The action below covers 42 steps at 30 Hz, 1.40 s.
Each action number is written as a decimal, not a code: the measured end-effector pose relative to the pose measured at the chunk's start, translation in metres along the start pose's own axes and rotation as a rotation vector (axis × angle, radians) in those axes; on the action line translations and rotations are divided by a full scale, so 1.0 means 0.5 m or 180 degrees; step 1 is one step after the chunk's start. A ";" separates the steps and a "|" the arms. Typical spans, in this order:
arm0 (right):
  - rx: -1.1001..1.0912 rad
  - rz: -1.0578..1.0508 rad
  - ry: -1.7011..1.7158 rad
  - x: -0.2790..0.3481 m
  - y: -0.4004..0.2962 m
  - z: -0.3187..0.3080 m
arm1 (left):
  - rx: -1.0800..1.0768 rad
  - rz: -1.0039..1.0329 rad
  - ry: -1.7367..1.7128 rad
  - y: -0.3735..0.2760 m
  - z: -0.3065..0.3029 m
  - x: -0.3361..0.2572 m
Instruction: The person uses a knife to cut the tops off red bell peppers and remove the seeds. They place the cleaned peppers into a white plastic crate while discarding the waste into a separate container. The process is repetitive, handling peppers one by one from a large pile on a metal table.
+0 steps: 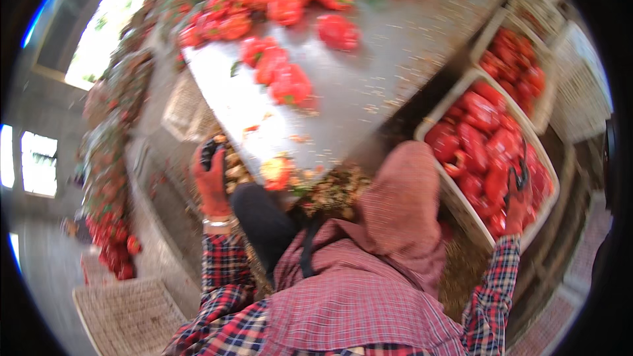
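My left hand [210, 183], in a red glove with dark fingertips, is beside the near left edge of a metal table [356, 89]. The fingers look curled, and I cannot tell whether anything is in them. My right hand [518, 198], gloved the same way, is at the right side of a pale plastic crate [457, 200], over red bell peppers [477, 148]. Blur hides whether it grips a pepper. On the table's near corner sits an orange-red pepper piece [277, 172]. A short row of red peppers [289, 84] lies farther up.
A large heap of red peppers [284, 7] covers the table's far left, and seeds are scattered over the metal. Scraps [341, 190] are piled below the near corner. Another pepper crate [539, 104] stands behind the first. Filled net sacks [106, 168] line the left.
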State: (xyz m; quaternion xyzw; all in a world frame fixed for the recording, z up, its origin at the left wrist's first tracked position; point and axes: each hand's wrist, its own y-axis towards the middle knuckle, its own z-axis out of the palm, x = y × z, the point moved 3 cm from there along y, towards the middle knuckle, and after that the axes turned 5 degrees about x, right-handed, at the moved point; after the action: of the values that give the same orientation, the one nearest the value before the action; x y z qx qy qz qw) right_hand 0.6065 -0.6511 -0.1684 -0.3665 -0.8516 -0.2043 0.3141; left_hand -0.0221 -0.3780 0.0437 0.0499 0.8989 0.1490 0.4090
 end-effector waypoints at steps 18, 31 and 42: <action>0.1807 0.0867 0.3801 0.608 -0.211 0.107 | 0.2115 -0.0824 -0.2405 -0.036 0.140 0.048; 0.3280 -0.0729 0.3426 0.710 -0.298 0.240 | 0.2472 0.1183 -0.1855 -0.135 0.168 -0.138; 0.2481 0.0524 0.3920 0.676 -0.329 0.184 | 0.1971 -0.0219 -0.2870 -0.120 0.246 -0.093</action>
State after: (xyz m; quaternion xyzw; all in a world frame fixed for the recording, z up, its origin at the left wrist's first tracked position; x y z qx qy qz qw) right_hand 0.2667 -0.5367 -0.0225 -0.1097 -0.5013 -0.0313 0.8577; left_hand 0.1026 -0.4172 -0.0177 0.1974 0.6375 -0.1721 0.7246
